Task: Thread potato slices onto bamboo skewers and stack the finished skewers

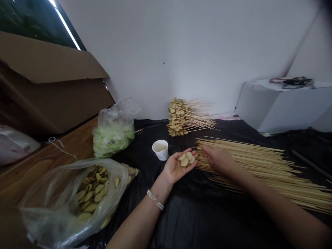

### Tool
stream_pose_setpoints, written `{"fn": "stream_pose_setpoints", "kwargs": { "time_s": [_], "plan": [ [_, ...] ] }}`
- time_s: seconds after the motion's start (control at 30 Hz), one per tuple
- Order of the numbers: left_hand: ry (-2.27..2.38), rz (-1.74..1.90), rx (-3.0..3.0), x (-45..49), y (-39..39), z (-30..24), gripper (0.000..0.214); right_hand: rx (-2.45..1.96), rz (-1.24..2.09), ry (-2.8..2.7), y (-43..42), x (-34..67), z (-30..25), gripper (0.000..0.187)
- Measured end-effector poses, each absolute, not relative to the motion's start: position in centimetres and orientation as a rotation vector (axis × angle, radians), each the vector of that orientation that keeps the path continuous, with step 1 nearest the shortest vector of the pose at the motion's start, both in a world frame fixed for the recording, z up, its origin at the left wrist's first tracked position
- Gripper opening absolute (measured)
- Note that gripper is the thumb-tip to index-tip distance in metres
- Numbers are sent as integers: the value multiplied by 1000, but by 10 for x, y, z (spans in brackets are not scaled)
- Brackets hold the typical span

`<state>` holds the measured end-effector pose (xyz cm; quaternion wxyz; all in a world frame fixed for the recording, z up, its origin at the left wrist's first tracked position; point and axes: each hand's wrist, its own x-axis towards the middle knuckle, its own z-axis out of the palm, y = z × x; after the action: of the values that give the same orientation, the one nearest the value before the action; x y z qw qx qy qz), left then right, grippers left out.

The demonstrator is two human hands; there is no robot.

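While filled skewers point(178, 117) lay stacked by the wall point(207, 52), much looked undone: slices point(90, 193) crowded the bag point(46, 204), bare sticks point(261, 162) lay spread. The left hand point(174, 169), uncurled, cupped more slices point(184, 161); whether the right hand point(220, 159), over the sticks' ends, pinched any, I couldn't tell.

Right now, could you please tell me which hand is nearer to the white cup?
Left. The left hand is close beside the white cup; the right hand is farther off, at the left end of the skewers.
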<state>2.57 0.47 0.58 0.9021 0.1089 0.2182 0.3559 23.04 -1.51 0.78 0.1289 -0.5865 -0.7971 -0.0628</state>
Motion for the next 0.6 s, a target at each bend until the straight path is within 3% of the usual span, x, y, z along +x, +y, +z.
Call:
{"fn": "stream_pose_setpoints", "kwargs": {
  "time_s": [0.3,0.6],
  "plan": [
    [419,801,286,25,1,1,38,-1170,-426,-2325,-37,205,5,33],
    [383,791,397,28,-6,3,42,-1072,-659,-2466,-41,194,-1,36]
  ]
}}
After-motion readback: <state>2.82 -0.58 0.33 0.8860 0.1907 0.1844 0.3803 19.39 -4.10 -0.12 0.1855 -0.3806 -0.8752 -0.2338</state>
